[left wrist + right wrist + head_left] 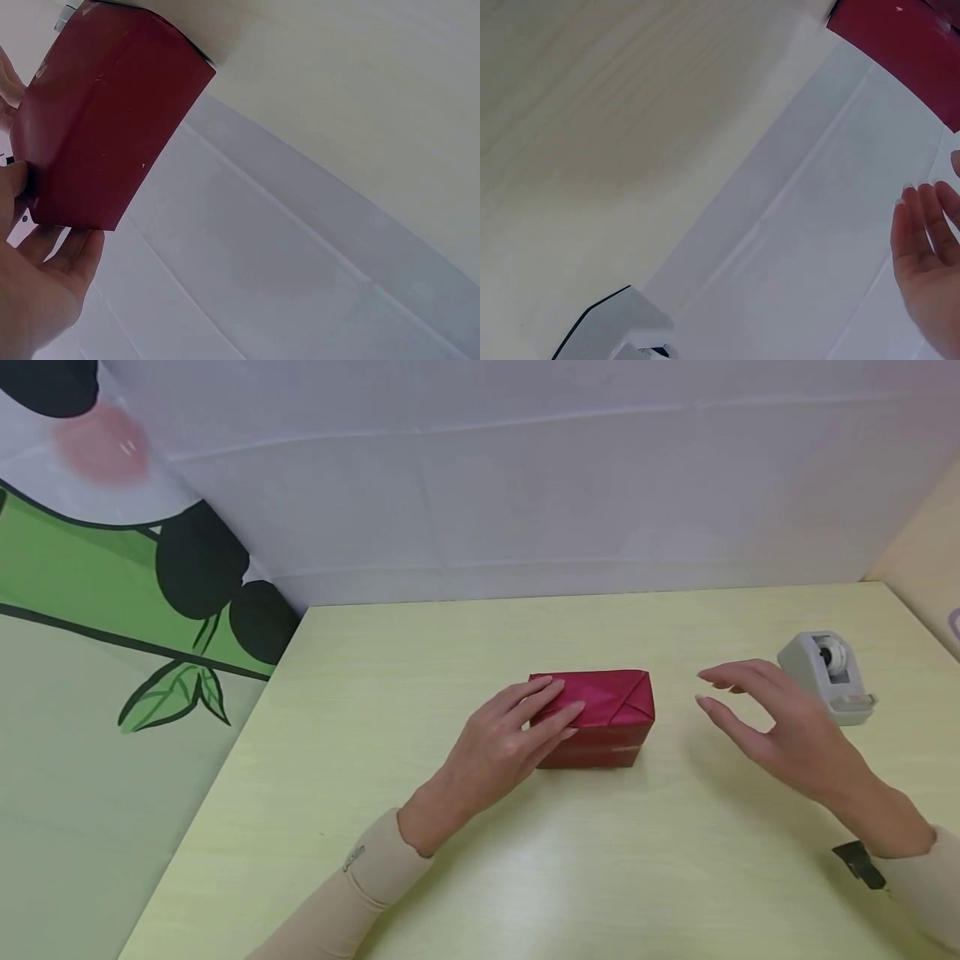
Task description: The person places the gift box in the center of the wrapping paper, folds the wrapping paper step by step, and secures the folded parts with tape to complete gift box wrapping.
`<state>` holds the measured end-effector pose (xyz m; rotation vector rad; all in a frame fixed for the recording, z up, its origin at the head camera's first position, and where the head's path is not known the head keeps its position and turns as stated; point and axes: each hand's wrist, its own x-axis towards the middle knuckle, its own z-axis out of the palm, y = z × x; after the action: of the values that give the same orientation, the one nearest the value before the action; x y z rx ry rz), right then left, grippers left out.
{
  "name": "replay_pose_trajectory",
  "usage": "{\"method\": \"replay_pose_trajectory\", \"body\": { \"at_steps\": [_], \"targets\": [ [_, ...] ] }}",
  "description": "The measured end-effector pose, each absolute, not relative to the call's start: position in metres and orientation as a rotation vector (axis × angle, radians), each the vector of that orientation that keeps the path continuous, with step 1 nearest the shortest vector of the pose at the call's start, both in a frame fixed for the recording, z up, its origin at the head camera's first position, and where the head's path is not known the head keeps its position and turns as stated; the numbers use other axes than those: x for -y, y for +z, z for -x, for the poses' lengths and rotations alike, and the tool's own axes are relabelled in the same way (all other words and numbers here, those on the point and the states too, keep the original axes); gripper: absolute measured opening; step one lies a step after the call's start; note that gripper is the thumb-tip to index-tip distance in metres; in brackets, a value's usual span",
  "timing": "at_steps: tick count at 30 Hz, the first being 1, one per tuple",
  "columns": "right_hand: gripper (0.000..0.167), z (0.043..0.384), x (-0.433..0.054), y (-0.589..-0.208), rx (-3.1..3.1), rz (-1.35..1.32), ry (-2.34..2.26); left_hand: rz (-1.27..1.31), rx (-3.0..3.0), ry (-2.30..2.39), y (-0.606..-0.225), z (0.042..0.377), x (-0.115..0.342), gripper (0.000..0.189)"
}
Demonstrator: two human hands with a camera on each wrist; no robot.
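A box wrapped in shiny red paper [592,747] sits on the table, its folded flaps showing on top and at the right end. My left hand [498,747] grips the box's left end, with fingertips over the top and front edge. In the left wrist view, fingers [71,251] of that hand lie against the end of the box. To the right of the box, my right hand [787,739] hovers apart from it, holding nothing, thumb and fingers spread. A grey tape dispenser [813,664] with a roll inside stands just behind the right hand.
The pale wooden table [420,660] meets a white cloth backdrop [525,510] along its far edge. Left of the table hangs a green printed panel [75,552]. A cream wall [926,543] borders the right side.
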<state>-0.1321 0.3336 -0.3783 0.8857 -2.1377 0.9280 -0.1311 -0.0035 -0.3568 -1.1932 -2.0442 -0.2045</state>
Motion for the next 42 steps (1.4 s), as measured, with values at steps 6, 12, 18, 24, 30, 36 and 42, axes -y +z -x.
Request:
{"method": "replay_pose_trajectory", "body": {
  "at_steps": [6, 12, 18, 24, 30, 36, 42],
  "targets": [
    [0.039, 0.136, -0.354, -0.381, 2.229, -0.789, 0.887, 1.186, 2.037, -0.216, -0.356, 0.132, 0.003, 0.037],
    [0.033, 0.143, -0.372, -0.386, 2.231, -0.706, 0.772, 1.186, 2.028, -0.222, -0.356, 0.133, 0.001, 0.037],
    [0.035, 0.143, -0.386, -0.389, 2.293, -0.603, 0.755, 1.194, 2.039, -0.223, -0.355, 0.133, 0.002, 0.037],
    [0.031, 0.145, -0.397, -0.387, 2.346, -0.529, 0.768, 1.190, 2.051, -0.221, -0.354, 0.132, 0.002, 0.038],
    [0.029, 0.143, -0.410, -0.386, 2.495, -0.315, 0.754, 1.192, 2.076, -0.210, -0.353, 0.131, 0.003, 0.039],
    [0.031, 0.145, -0.422, -0.385, 2.553, -0.173, 0.794, 1.191, 2.080, -0.210, -0.353, 0.131, 0.003, 0.040],
    [0.038, 0.146, -0.430, -0.386, 2.661, -0.021, 0.758, 1.188, 2.103, -0.199, -0.353, 0.130, 0.003, 0.041]
  ]
}}
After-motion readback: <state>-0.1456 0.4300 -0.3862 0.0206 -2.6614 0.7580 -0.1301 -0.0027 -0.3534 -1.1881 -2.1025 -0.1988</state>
